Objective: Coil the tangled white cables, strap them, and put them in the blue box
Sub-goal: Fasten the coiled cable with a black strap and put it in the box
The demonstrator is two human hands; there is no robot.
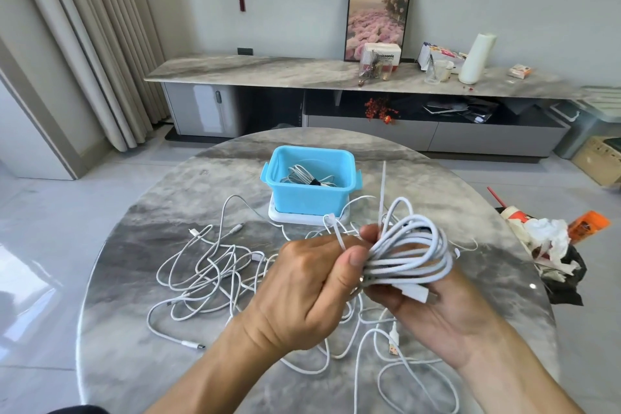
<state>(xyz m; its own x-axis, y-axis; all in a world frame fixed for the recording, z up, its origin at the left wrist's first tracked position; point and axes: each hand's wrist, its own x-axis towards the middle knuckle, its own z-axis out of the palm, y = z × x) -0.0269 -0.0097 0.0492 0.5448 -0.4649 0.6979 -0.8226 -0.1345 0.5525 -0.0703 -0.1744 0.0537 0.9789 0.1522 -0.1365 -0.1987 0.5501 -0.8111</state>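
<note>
Above a round marble tabletop (134, 245), both hands clasp a coil (410, 252) of white cable: the left hand (302, 289) pinches it with a white zip tie (382, 193), the right hand (437, 312) cradles it from below. Loose cables (201, 272) sprawl beneath. The blue box (309, 185), beyond, holds one strapped bundle (307, 176).

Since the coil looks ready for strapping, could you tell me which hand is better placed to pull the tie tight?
Probably the left hand: it pinches the white tie beside the coiled cable, while the right hand supports the coil from below.
</note>
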